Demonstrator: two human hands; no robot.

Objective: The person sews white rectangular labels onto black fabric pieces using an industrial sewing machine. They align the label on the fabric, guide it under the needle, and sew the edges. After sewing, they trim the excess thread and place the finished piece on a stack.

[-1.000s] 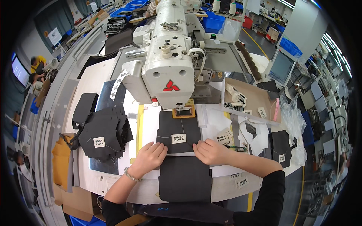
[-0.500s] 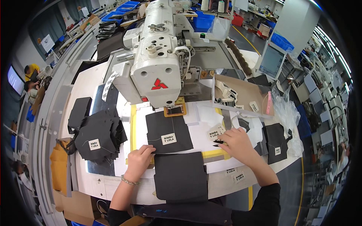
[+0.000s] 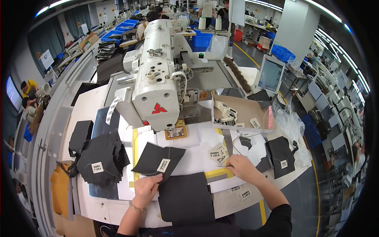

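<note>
My left hand (image 3: 147, 190) pinches the near corner of a black fabric panel (image 3: 152, 156). The panel is turned askew and its edges lift; a cream label (image 3: 164, 165) with loose thread sits on it. Toward me lies a second black panel (image 3: 185, 199), plain and flat. My right hand (image 3: 241, 168) is closed beside a small pile of cream labels (image 3: 217, 154) on the white work surface; what its fingers hold, if anything, is hidden. Behind the lifted panel stands the white sewing machine head (image 3: 156, 98), its orange-framed clamp (image 3: 175, 132) above the white sheet.
A stack of labelled black panels (image 3: 100, 158) lies at left. An open cardboard box (image 3: 244, 114) with labels stands at right, near crumpled clear plastic (image 3: 290, 126) and another black labelled panel (image 3: 281, 156). A screen (image 3: 270, 75) stands behind. Loose labels (image 3: 244, 193) lie by the front edge.
My left hand has drawn the labelled panel away from under the clamp, toward me and left, turning and lifting it. My right hand stays by the labels. The head view has tilted up.
</note>
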